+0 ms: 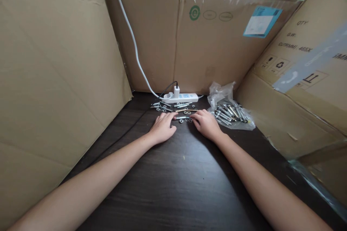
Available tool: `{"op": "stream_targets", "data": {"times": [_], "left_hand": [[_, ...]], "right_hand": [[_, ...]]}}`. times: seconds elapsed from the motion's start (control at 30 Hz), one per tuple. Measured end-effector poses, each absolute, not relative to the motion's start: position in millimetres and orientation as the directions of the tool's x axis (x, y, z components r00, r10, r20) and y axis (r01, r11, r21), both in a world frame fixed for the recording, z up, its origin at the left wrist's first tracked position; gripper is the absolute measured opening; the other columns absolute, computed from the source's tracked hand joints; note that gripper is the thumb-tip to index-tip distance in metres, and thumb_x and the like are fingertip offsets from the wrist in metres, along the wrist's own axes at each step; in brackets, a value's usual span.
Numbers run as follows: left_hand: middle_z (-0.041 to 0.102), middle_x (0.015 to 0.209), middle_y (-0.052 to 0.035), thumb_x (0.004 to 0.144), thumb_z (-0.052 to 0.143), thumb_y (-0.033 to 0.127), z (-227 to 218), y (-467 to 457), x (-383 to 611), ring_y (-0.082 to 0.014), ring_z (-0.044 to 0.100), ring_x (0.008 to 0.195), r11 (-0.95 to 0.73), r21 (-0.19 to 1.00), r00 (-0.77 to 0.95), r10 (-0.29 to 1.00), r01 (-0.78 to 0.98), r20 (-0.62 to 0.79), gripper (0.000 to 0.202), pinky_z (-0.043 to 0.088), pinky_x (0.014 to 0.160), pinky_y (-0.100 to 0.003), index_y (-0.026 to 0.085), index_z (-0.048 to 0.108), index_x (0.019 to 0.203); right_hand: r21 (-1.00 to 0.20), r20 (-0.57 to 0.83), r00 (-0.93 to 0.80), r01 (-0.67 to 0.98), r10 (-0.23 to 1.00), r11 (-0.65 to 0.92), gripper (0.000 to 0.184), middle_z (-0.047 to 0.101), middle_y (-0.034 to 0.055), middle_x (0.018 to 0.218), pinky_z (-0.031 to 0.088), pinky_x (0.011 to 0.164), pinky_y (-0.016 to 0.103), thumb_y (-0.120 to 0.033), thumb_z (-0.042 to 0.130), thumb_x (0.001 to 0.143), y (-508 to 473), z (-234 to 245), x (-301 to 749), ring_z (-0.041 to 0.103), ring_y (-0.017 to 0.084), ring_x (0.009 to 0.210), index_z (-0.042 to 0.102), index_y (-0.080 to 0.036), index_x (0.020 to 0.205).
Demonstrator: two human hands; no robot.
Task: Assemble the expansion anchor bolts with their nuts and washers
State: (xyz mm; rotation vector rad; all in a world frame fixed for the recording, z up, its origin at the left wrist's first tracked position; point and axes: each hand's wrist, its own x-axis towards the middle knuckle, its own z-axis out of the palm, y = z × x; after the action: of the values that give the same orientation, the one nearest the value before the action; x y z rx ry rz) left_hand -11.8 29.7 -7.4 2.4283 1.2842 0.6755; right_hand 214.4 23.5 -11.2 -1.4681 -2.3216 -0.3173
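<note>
My left hand (163, 126) and my right hand (206, 123) rest on the dark wooden table (184, 184), fingertips pointing toward each other. Between them lies a silver bolt (183, 117), which both sets of fingertips touch at its ends. The fingers of both hands are curled and pinching at it. Small nuts and washers (185, 120) lie beside the bolt. More loose bolts (173, 106) are scattered just beyond the hands.
A clear plastic bag of bolts (230, 113) lies to the right. A white power strip (181, 97) with a plugged charger and white cable (130, 29) sits at the back. Cardboard boxes (54, 79) wall in the table on the left, back and right.
</note>
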Motion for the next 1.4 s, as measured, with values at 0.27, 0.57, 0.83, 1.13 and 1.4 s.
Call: {"op": "stream_targets", "data": {"times": [0.27,0.57,0.83,1.13,1.4], "left_hand": [[0.058,0.094,-0.0032,0.081,0.047,0.019,-4,17,-14,-0.0211,0.047,0.092,-0.653,0.343,0.597,0.757,0.675,0.266,0.019,0.039,0.082,-0.035,0.021,0.055,0.098],[0.054,0.089,-0.0023,0.082,0.049,0.020,3,11,-13,-0.0185,0.047,0.086,-0.722,0.362,0.636,0.691,0.589,0.344,0.005,0.041,0.078,-0.031,0.020,0.051,0.087],[0.053,0.092,-0.0028,0.083,0.048,0.020,9,3,-10,-0.0180,0.048,0.086,-0.757,0.419,0.624,0.652,0.501,0.431,0.005,0.042,0.079,-0.031,0.020,0.050,0.088],[0.052,0.089,-0.0019,0.084,0.049,0.020,8,5,-9,-0.0168,0.048,0.083,-0.750,0.427,0.606,0.661,0.505,0.444,0.004,0.041,0.076,-0.029,0.019,0.048,0.088],[0.051,0.090,-0.0025,0.084,0.048,0.018,7,6,-10,-0.0165,0.049,0.085,-0.736,0.470,0.577,0.675,0.488,0.460,0.006,0.042,0.078,-0.029,0.019,0.049,0.090]], "right_hand": [[-0.115,0.424,-0.377,0.879,0.823,0.462,0.019,0.061,0.0067,0.087,0.043,0.077,0.032,-0.021,0.049,0.090,-16,-10,202,0.051,0.021,0.083,0.066,-0.020,0.098],[-0.189,0.447,-0.363,0.855,0.818,0.482,0.012,0.060,0.0070,0.088,0.044,0.077,0.033,-0.017,0.049,0.088,-32,-10,194,0.051,0.022,0.085,0.060,-0.018,0.092],[-0.301,0.497,-0.303,0.819,0.814,0.488,0.018,0.059,0.0092,0.101,0.044,0.082,0.034,-0.016,0.041,0.090,-30,-9,193,0.054,0.022,0.092,0.055,-0.019,0.100],[-0.375,0.543,-0.251,0.781,0.801,0.499,0.023,0.060,0.0083,0.100,0.045,0.083,0.031,-0.011,0.038,0.088,-29,-7,196,0.057,0.021,0.091,0.054,-0.019,0.102],[-0.409,0.542,-0.271,0.742,0.796,0.531,0.028,0.061,0.0084,0.104,0.049,0.083,0.032,-0.011,0.038,0.088,-31,-8,195,0.060,0.020,0.092,0.052,-0.019,0.111]]}}
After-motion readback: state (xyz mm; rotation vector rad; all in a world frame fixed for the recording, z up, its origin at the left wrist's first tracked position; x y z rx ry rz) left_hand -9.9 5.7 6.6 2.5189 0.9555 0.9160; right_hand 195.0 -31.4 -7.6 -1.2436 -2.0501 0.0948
